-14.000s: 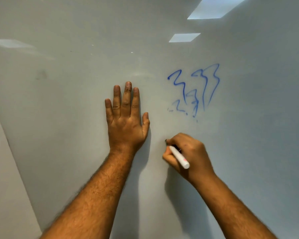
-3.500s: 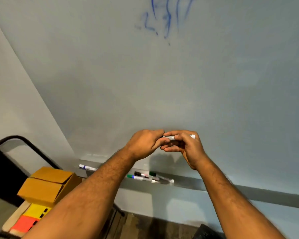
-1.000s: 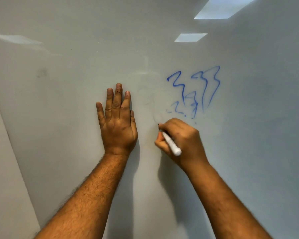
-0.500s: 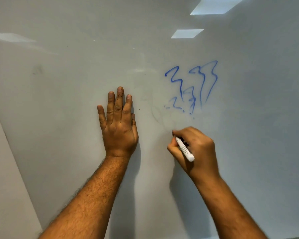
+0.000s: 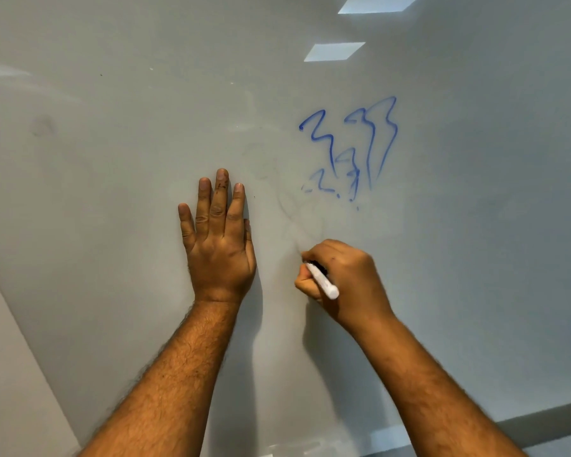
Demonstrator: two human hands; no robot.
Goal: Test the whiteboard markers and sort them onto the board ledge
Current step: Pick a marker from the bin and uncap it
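Note:
My right hand [image 5: 345, 278] grips a white marker [image 5: 323, 282] with a dark tip end, and the tip touches the whiteboard [image 5: 459, 225]. Only very faint grey traces [image 5: 294, 222] show on the board just above the tip. My left hand [image 5: 216, 239] rests flat on the board, fingers straight and pointing up, a short way left of the marker. Blue scribbles [image 5: 353, 150] sit above and right of my right hand. The other markers are out of view.
The board's ledge [image 5: 541, 430] shows as a grey strip at the bottom right. The board's left edge meets a pale wall [image 5: 10, 374] at the lower left. Ceiling lights reflect [image 5: 333, 51] in the board near the top.
My right hand with the marker has moved down and left across the board since half a second ago, leaving almost no mark. My left hand stays flat on the board.

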